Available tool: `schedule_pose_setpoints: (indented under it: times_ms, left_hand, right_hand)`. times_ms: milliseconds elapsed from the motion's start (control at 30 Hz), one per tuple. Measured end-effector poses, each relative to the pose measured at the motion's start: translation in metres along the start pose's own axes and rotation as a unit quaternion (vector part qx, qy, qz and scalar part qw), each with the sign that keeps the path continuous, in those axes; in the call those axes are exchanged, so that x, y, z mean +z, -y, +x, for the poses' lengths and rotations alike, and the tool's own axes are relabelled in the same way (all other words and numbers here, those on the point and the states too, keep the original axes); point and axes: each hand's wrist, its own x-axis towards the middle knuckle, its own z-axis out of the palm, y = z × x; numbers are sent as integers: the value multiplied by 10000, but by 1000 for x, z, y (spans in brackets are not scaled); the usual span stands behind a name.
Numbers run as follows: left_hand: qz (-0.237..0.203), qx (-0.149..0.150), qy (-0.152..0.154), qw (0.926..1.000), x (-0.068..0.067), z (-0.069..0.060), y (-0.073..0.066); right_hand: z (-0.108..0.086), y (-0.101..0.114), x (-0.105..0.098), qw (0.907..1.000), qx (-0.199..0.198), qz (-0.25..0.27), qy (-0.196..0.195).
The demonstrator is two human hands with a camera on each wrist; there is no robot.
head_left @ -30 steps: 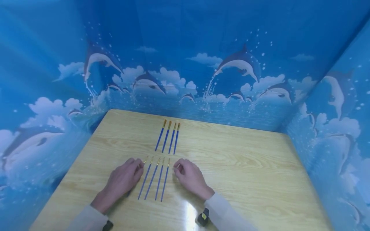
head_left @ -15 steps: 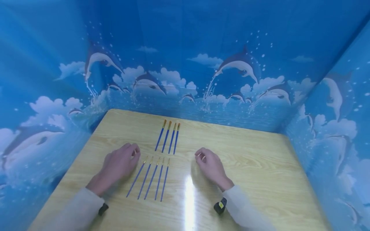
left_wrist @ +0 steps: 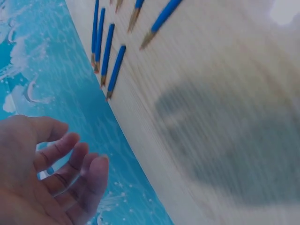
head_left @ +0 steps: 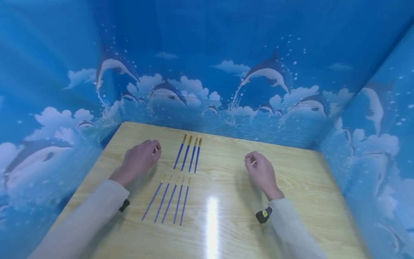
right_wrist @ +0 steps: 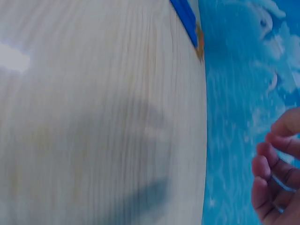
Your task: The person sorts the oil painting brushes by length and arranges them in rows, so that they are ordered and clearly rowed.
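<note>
Two rows of blue-handled paintbrushes lie on the table, all slanting alike. The back row (head_left: 185, 155) holds several thicker brushes with their bristles pointing away from me; the front row (head_left: 169, 203) has several thinner ones. My left hand (head_left: 138, 160) hovers left of the back row, touching none of the brushes. In the left wrist view its fingers (left_wrist: 96, 183) are loosely bent and nothing is in them. Far to the right of both rows, my right hand (head_left: 261, 172) is raised over the table, fingers (right_wrist: 261, 166) loosely curled around nothing.
A light wood-grain table (head_left: 300, 201) with rounded corners carries the brushes. Blue cloth (head_left: 200, 54) printed with dolphins and clouds hangs behind it and at both sides. A bright light reflection shows on the tabletop in front.
Both hands have drawn apart from beside the front row. The left moved toward the table's back, the right moved right and back. The leftmost front brush is now fully uncovered; the brushes stay put.
</note>
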Motion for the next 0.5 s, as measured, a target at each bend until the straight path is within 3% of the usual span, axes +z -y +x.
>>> schedule_pose_setpoints:
  times_ms: [233,500]
  left_hand:
    - [-126,-141,218,9996,-2,22,13]
    - [114,-132,133,9998,5,26,42]
  right_hand:
    - [8,-36,-17,9978,-215,-488,-402]
    - [14,-71,-29,9939,-226,-950,-514]
